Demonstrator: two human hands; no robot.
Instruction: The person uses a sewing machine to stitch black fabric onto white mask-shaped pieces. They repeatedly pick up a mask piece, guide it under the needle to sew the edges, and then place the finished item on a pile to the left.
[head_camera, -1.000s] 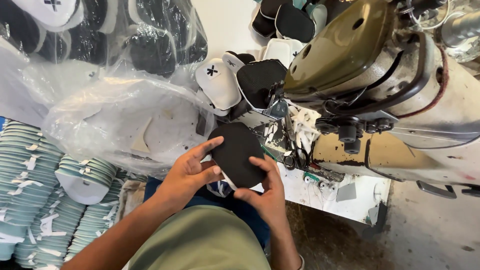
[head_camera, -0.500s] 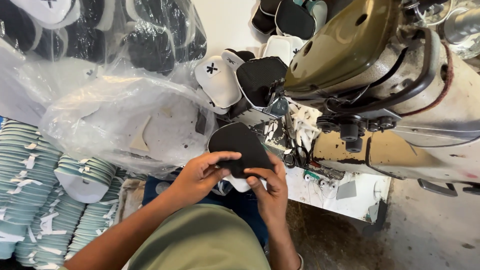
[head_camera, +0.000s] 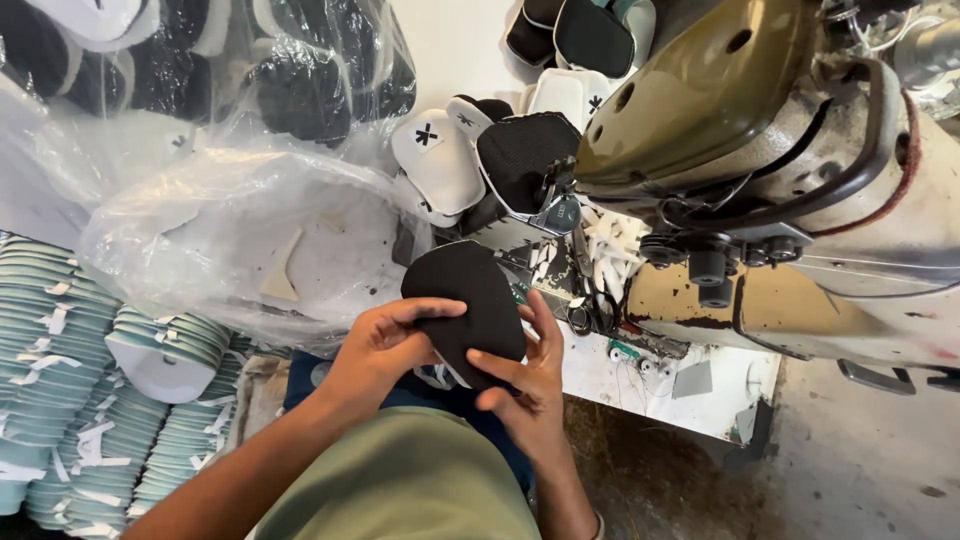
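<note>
1. Held in both hands over the lap, just short of the bench edge: a black, rounded mesh fabric panel (head_camera: 465, 305); left hand (head_camera: 385, 345) fingers curled over its left edge, right hand (head_camera: 525, 385) fingers pinching its lower right edge; not yet under the needle, so judged unsewn.
2. Ahead: an olive-green industrial sewing machine (head_camera: 760, 150) on a white, stained bench (head_camera: 660, 385); white and black shaped panels (head_camera: 440, 160) stacked behind.
3. Crowding the left: clear plastic bags of white pieces (head_camera: 250, 240); stacked pale green curved pieces (head_camera: 60, 380); black scissors (head_camera: 590, 305) lying near the right hand.
</note>
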